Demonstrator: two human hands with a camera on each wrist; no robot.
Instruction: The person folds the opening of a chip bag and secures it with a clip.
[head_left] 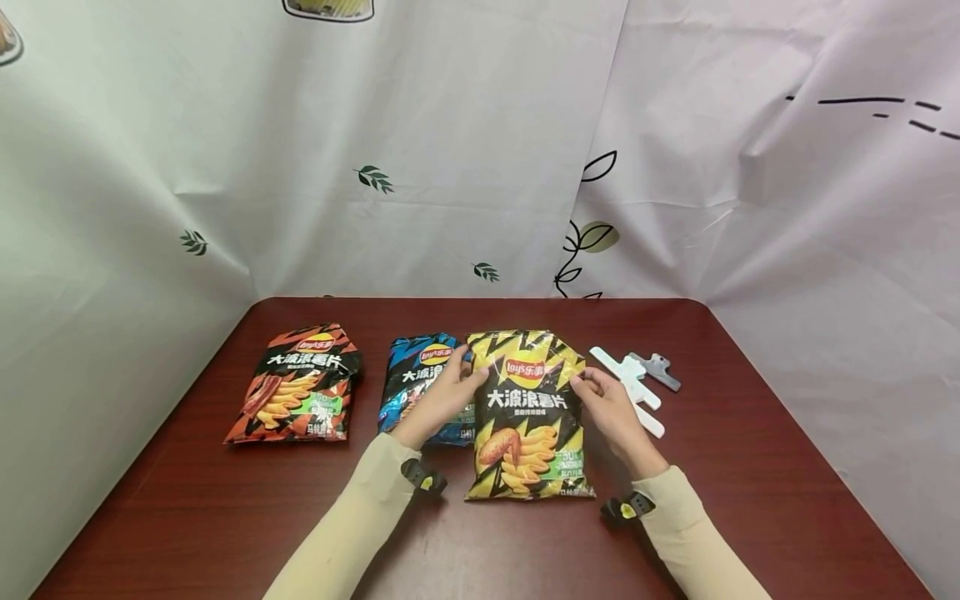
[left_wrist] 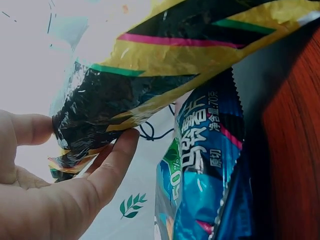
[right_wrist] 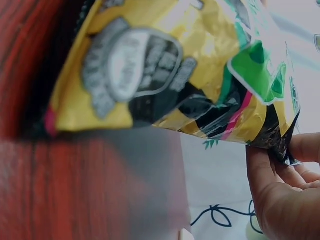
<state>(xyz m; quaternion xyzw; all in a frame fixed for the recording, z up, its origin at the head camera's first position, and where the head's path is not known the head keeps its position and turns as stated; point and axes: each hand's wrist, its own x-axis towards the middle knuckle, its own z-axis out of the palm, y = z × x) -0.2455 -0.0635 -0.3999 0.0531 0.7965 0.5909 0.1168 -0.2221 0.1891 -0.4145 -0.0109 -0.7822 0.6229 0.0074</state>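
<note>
A yellow and black chip bag (head_left: 525,417) is held between both hands, its front facing up toward the head camera. My left hand (head_left: 452,390) pinches its upper left edge, thumb on one side and fingers on the other, as the left wrist view shows. At the upper right edge, my right hand (head_left: 609,410) pinches the bag between thumb and fingers. In the right wrist view the bag's lower end (right_wrist: 100,95) hangs close over the table. Partly hidden behind the left hand and the yellow bag lies a blue chip bag (head_left: 405,383).
A red chip bag (head_left: 300,387) lies at the left of the dark red wooden table (head_left: 480,550). White clips (head_left: 632,379) and a grey clip (head_left: 662,372) lie right of the right hand. A pale printed curtain (head_left: 465,167) encloses the table's back and sides.
</note>
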